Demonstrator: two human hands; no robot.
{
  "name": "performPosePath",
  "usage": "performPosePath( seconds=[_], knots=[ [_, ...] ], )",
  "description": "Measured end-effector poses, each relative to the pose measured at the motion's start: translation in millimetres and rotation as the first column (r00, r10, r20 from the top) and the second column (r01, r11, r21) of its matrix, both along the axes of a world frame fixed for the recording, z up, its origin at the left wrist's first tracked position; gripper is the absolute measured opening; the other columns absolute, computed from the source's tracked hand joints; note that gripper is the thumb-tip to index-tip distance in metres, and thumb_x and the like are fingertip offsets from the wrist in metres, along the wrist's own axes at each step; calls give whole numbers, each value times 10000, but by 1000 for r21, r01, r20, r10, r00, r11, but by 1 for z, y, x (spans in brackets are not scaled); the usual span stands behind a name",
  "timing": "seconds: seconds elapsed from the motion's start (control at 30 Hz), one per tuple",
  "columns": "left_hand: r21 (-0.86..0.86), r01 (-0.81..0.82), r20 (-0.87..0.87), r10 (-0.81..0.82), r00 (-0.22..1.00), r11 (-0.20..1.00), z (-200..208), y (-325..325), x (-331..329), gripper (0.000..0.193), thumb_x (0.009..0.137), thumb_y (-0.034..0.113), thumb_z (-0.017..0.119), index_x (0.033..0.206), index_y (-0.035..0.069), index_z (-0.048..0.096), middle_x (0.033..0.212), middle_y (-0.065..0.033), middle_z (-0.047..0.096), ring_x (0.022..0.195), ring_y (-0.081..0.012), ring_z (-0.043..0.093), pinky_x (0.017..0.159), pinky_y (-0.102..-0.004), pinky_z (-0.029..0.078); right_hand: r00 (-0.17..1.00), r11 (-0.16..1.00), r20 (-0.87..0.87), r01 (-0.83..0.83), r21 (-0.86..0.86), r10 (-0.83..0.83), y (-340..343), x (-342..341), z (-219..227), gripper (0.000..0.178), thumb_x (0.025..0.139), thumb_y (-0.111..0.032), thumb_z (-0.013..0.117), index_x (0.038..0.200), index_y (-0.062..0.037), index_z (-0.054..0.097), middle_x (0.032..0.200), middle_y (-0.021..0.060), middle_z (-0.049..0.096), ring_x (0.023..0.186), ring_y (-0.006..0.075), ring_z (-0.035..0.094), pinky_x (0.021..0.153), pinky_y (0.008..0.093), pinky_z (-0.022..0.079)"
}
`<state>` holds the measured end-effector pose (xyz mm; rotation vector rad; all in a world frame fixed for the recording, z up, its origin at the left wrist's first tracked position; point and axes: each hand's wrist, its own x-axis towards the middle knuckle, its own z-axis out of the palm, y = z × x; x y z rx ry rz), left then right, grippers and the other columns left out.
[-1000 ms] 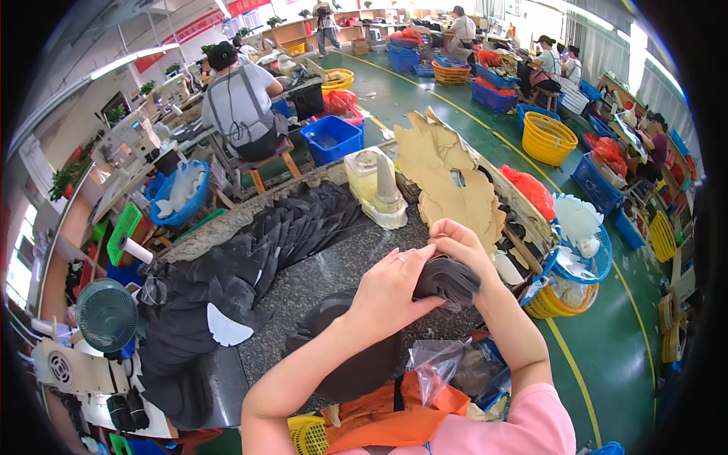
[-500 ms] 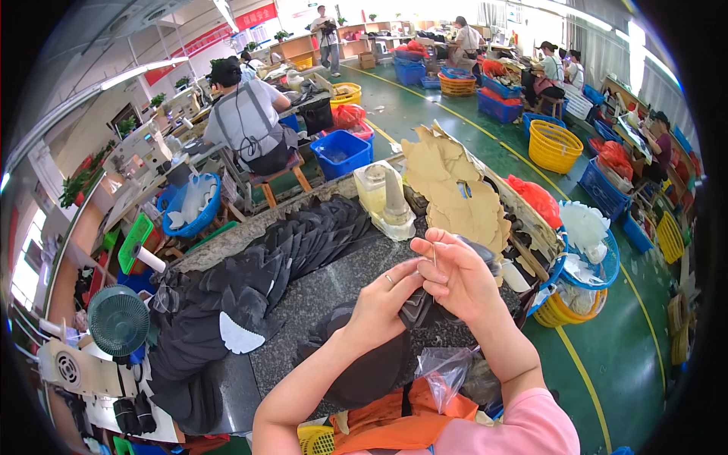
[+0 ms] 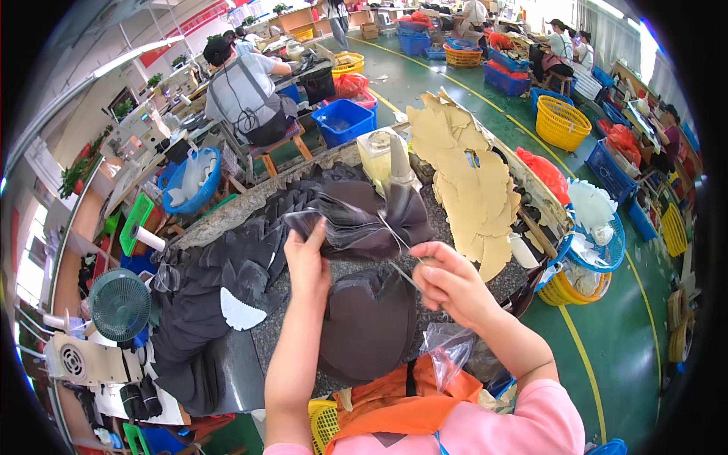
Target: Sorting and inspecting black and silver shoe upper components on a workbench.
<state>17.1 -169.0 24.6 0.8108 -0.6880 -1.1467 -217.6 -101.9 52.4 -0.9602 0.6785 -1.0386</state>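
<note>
We hold a fanned bundle of thin dark pieces (image 3: 356, 220) up above the worktop (image 3: 447, 258), where a second ago the same hands were pressed low around a dark lump near the stack below. Our left hand (image 3: 307, 262) has its grip clenched on the bundle's lower edge, thumb and fingers pinching the layers. Our right hand (image 3: 447, 284) is closed on a thin pale thread or strip (image 3: 398, 243) that runs up to the bundle, so the pieces now look lifted free and spread, ready for handling one at a time. Under them lies a stack of dark brown cut pieces (image 3: 368, 326), with a clear plastic bag (image 3: 447, 349) just beside our right wrist. Farther out sit tan cardboard shapes (image 3: 462, 167) and a long heap of black pieces (image 3: 220, 280).
</note>
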Motion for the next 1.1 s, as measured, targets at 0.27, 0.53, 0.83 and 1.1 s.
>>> performPosePath(
  seconds=[0.27, 0.53, 0.83, 1.1],
  knots=[
    [14, 235, 3, -235, 972, 972, 18, 14, 45, 149, 846, 60, 671, 978, 28, 608, 923, -56, 658, 809, -149, 640, 743, -294, 525, 248, 431, -364, 325, -842, -898, -32, -62, -7, 148, 880, -79, 545, 1014, -78, 606, 646, 106, 598, 601, 238, 626, 562, 340, 473],
    [-117, 37, -20, -39, 999, 992, 14, 19, 60, 259, 847, 29, 661, 1089, 21, 568, 1025, -66, 643, 945, -166, 621, 855, -327, 499, -3, 891, -998, -451, 52, 56, 1, -61, 33, 327, 842, -371, 622, 881, -58, 706, 781, 146, 682, 750, 246, 674, 680, 354, 510],
    [-189, 289, -61, -305, 951, 939, 16, 38, 11, 411, 808, 59, 708, 1178, 14, 537, 1062, -78, 631, 975, -194, 616, 881, -341, 493, 998, 998, 32, -54, -24, 54, -22, -16, -15, 571, 914, -344, 561, 1347, -8, 400, 1205, 153, 585, 1061, 265, 603, 905, 412, 497],
    [-155, 568, -132, -586, 799, 808, 27, 32, -51, 446, 834, 103, 693, 1228, 20, 502, 1103, -76, 621, 1008, -186, 609, 907, -330, 483, 790, 795, 123, 607, -9, -601, -2, -29, -7, 372, 809, 2, 676, 1143, -10, 512, 991, 115, 629, 830, 212, 654, 709, 337, 554]
  ],
)
